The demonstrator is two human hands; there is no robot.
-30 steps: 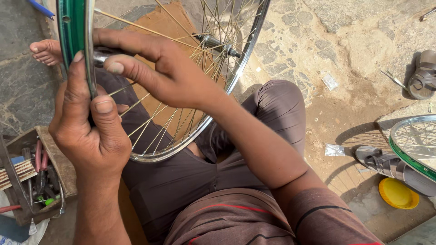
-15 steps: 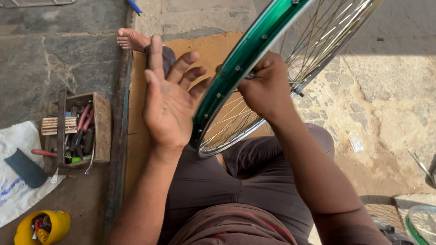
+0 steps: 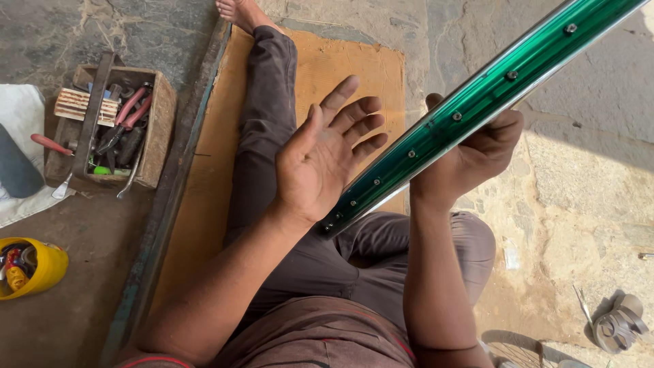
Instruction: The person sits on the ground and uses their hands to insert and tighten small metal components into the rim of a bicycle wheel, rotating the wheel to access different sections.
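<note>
A green metal bicycle wheel rim (image 3: 477,109) with spoke nipples along its channel runs edge-on from the middle of the view to the top right. My right hand (image 3: 477,153) grips the rim from behind, fingers curled around it. My left hand (image 3: 327,157) is flat and open, fingers spread, its palm beside the rim's lower end, touching or nearly touching it. My legs in dark trousers (image 3: 266,129) lie on a wooden board (image 3: 354,68) below.
A wooden toolbox (image 3: 112,126) with pliers and other tools stands at the left, next to a white cloth (image 3: 20,116). A yellow bowl (image 3: 34,269) of small parts sits at lower left. A metal hub part (image 3: 616,327) lies on the stone floor at lower right.
The view has swung left. The wheel has turned edge-on, so the spokes no longer show. My left hand let go of the rim a second ago and stays open beside it.
</note>
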